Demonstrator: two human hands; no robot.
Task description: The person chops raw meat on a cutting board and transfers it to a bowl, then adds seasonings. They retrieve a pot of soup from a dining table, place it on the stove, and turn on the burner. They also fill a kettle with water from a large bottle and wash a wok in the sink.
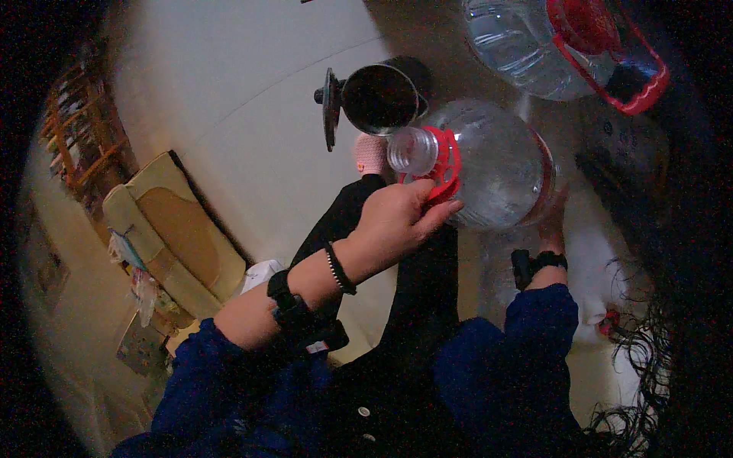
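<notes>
My left hand (401, 214) grips the red plastic handle (449, 166) at the neck of a large clear plastic water bottle (492, 163). The bottle is tilted, its uncapped mouth pointing left, close to the rim of a metal kettle (381, 100). The kettle's lid (329, 109) stands swung up on its left side, and the inside looks dark. At the bottle's base end, my right hand (554, 220) holds it from the right; the fingers are partly hidden by the bottle. Whether water is flowing cannot be made out.
Another large clear bottle (515, 48) with a red cap and handle stands at upper right. A pink knitted slipper or sock (369, 153) covers my foot beside the kettle. On the left are a beige padded seat (183, 229) and a wooden rack (86, 123) holding things.
</notes>
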